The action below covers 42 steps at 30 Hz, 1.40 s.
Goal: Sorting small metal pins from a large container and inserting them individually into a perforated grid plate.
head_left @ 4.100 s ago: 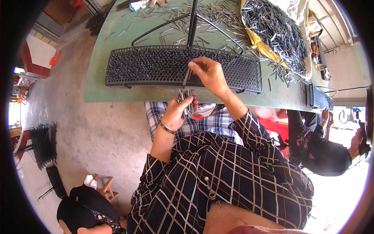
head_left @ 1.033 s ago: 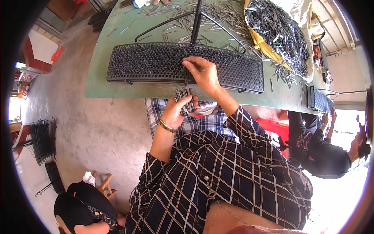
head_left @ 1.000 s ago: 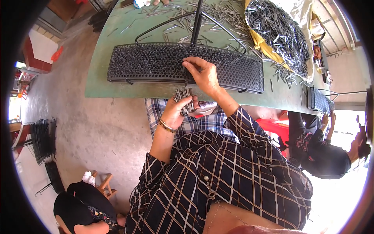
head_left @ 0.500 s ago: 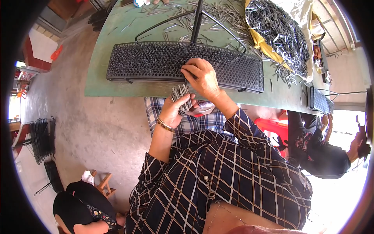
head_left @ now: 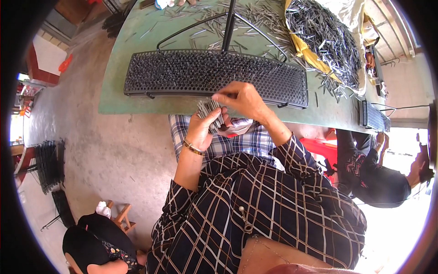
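My left hand (head_left: 199, 130) is closed around a bundle of thin grey metal sticks (head_left: 207, 111), their ends pointing up and away from me. At the top of that bundle, the thumb and fingertips of my right hand (head_left: 248, 102) are pinched together; what they hold, if anything, is too small to make out. Just beyond both hands, a long black rack (head_left: 283, 82) full of round holes lies along the table's near edge. Many holes at its left and middle have sticks in them, while the holes toward its right end look bare. A black rod frame (head_left: 230, 27) rises behind it.
Loose sticks (head_left: 260, 18) lie scattered over the green table (head_left: 114, 86). A large sack (head_left: 324, 41) heaped with sticks lies at the far right. A co-worker (head_left: 378, 176) handles another rack (head_left: 372, 116) at right. Another person (head_left: 100, 242) and a wooden stool (head_left: 122, 217) are lower left.
My right hand has come back from the rack's holes toward me and down to the top of the bundle. My left hand stays in nearly the same place.
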Available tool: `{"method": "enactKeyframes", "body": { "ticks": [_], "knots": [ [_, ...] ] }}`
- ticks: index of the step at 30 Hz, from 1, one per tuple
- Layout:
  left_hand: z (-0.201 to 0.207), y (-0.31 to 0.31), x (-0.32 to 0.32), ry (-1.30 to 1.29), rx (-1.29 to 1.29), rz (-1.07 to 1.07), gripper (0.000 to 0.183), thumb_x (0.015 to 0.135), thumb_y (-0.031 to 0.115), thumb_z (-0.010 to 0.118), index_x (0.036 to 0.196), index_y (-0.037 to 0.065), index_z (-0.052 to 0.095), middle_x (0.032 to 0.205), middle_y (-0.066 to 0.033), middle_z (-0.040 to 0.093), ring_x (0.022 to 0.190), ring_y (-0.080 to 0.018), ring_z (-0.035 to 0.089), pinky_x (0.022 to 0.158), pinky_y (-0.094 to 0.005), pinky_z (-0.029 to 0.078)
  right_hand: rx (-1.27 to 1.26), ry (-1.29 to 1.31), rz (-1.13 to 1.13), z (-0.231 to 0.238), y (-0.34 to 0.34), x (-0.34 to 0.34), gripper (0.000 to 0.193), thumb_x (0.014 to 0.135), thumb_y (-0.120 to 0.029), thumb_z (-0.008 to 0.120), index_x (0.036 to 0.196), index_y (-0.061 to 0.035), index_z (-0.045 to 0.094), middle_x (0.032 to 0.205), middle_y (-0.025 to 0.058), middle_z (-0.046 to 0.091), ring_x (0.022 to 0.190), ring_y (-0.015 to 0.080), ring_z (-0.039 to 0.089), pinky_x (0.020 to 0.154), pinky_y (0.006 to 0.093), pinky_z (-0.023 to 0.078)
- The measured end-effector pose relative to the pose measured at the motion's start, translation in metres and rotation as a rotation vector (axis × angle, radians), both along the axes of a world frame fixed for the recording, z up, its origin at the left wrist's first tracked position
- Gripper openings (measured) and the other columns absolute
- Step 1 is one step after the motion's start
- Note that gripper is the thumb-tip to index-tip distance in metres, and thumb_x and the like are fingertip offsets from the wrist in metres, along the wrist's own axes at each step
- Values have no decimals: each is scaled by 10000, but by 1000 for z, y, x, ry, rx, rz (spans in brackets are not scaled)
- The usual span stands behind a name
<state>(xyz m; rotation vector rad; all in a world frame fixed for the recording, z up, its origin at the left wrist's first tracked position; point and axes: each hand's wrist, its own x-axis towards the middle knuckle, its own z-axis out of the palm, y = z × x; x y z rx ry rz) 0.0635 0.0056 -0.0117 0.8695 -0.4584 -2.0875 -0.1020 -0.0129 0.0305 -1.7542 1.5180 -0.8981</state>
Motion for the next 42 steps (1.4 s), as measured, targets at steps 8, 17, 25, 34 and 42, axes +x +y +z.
{"method": "enactKeyframes", "body": {
  "ticks": [8,17,25,34,42],
  "knots": [
    [3,3,-10,-63,-35,-75,239,839,64,651,1058,8,574,950,-133,662,801,-199,663,698,-317,561,326,-342,-67,-14,8,-12,232,758,-181,715,878,18,709,732,99,689,633,105,620,597,258,497],
    [4,3,-18,-64,-29,-89,203,847,53,637,1031,1,569,964,-117,642,887,-220,653,745,-334,564,258,-362,-173,-2,10,-23,233,804,-164,690,919,39,682,759,82,681,684,91,605,625,245,491],
    [2,3,-28,11,41,-133,202,853,61,632,1030,-2,558,965,-98,600,905,-236,640,765,-372,569,-162,-237,-257,-8,-22,-31,177,865,-143,652,1002,-31,655,837,30,667,764,68,589,676,232,483],
    [1,2,-20,51,120,-153,202,873,71,597,1048,-17,547,921,-85,572,857,-198,610,767,-379,573,-190,-272,-246,-28,-25,-27,195,854,-167,656,1001,-39,660,858,81,677,698,127,622,632,262,498],
    [-2,1,-19,35,134,-165,243,871,70,585,1084,-36,536,953,-122,598,883,-223,632,781,-389,571,-280,-53,-290,-12,-15,-18,174,835,-131,669,982,-38,663,808,87,680,677,132,644,612,262,506]
  ]
}}
